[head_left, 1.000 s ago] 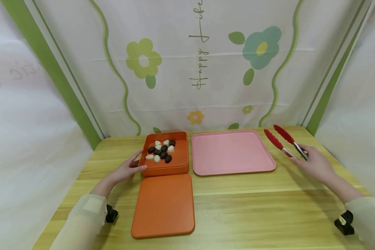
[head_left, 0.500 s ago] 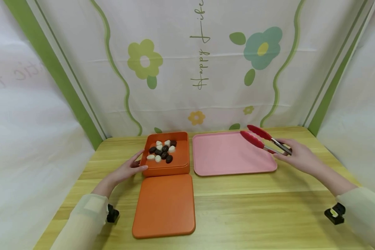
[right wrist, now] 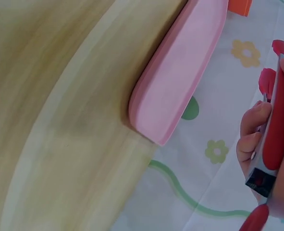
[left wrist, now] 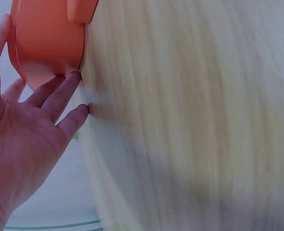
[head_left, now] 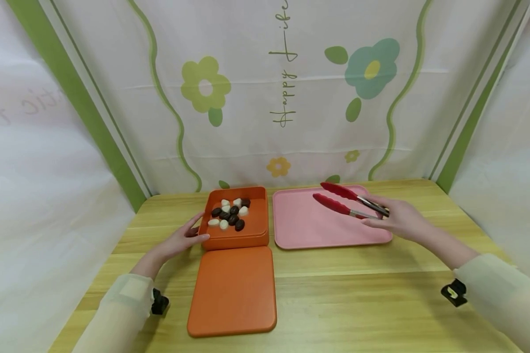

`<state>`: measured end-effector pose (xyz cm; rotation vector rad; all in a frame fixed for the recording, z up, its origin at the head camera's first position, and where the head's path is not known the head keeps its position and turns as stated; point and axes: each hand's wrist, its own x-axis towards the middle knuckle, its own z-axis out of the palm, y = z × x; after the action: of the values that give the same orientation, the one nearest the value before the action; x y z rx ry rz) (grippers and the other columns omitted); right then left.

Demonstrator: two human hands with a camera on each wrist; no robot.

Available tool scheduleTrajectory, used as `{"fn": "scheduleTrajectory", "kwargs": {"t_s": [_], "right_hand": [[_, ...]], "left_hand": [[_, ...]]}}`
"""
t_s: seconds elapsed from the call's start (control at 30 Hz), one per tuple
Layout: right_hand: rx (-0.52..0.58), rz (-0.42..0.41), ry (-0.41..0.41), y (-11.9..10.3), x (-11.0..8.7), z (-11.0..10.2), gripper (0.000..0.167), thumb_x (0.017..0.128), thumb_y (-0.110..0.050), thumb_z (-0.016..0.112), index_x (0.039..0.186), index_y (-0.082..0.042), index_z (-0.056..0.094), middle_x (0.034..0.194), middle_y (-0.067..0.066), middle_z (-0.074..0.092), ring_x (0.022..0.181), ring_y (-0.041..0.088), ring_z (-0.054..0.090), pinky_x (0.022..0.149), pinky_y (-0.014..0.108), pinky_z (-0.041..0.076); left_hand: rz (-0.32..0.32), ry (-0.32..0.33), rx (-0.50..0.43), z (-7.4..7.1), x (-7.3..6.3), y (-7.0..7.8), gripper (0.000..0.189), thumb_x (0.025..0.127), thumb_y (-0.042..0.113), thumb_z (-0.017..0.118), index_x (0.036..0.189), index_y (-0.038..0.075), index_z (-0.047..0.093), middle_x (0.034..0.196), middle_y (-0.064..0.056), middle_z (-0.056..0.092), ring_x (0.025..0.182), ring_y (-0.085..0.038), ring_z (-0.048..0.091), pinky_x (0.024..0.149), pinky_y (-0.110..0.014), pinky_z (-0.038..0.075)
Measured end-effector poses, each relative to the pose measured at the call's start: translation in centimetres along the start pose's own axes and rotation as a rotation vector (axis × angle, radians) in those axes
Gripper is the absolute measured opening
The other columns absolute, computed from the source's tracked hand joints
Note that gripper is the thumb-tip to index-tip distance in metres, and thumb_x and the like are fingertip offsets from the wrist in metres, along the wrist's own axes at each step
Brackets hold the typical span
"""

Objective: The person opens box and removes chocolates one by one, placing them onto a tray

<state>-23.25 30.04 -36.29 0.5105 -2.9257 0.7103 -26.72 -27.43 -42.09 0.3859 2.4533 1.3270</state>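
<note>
My right hand [head_left: 399,218] grips a pair of red-tipped metal tongs [head_left: 335,203], held above the pink tray [head_left: 300,220] with their two tips spread apart and nothing between them. In the right wrist view the fingers curl round the tongs' red and silver handle [right wrist: 278,120]. My left hand [head_left: 181,241] rests at the left side of the orange box [head_left: 234,241], its thumb on the near left corner and its fingers straight along the wall. Inside the box lie several dark brown pieces [head_left: 233,219] and several white pieces [head_left: 214,222], like chocolates, some heart-shaped.
An orange lid [head_left: 232,291] lies flat on the wooden table [head_left: 357,304] just in front of the box. The tray stands close to the box's right side. A white flowered cloth [head_left: 256,98] hangs behind the table's far edge, with more cloth at both sides.
My right hand has carried the tongs leftward, from right of the pink tray to above it. The left hand stays at the box, and the pieces inside look unmoved.
</note>
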Motion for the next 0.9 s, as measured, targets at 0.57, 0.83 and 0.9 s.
{"fn": "scheduleTrajectory", "kwargs": {"t_s": [0.57,0.83,0.9], "right_hand": [[-0.028,-0.1,-0.055,-3.3,3.9,-0.2,0.071,0.076,-0.053,0.078,0.129,-0.013,0.052,0.089,-0.003,0.059,0.063,0.014,0.048,0.055,0.031,0.037],[-0.028,-0.18,-0.084,-5.4,6.1,0.0,0.053,0.08,-0.044,0.079,0.12,-0.016,0.057,0.096,-0.003,0.064,0.068,0.013,0.053,0.06,0.032,0.042],[-0.027,-0.208,-0.088,-5.9,6.7,-0.1,0.053,0.081,-0.042,0.079,0.121,-0.015,0.057,0.097,-0.001,0.064,0.069,0.014,0.053,0.061,0.033,0.042]], "left_hand": [[-0.005,-0.004,-0.013,-0.1,0.0,-0.2,0.084,0.097,0.032,0.062,0.158,0.024,0.006,0.155,-0.029,0.018,0.141,-0.045,0.019,0.109,-0.062,0.019],[0.003,-0.011,-0.018,0.0,0.0,-0.2,0.083,0.097,0.031,0.061,0.158,0.024,0.005,0.155,-0.028,0.018,0.141,-0.046,0.018,0.109,-0.063,0.019],[0.004,-0.011,-0.019,0.1,0.0,-0.2,0.083,0.097,0.031,0.061,0.158,0.024,0.005,0.155,-0.028,0.018,0.141,-0.046,0.019,0.108,-0.063,0.019]]}}
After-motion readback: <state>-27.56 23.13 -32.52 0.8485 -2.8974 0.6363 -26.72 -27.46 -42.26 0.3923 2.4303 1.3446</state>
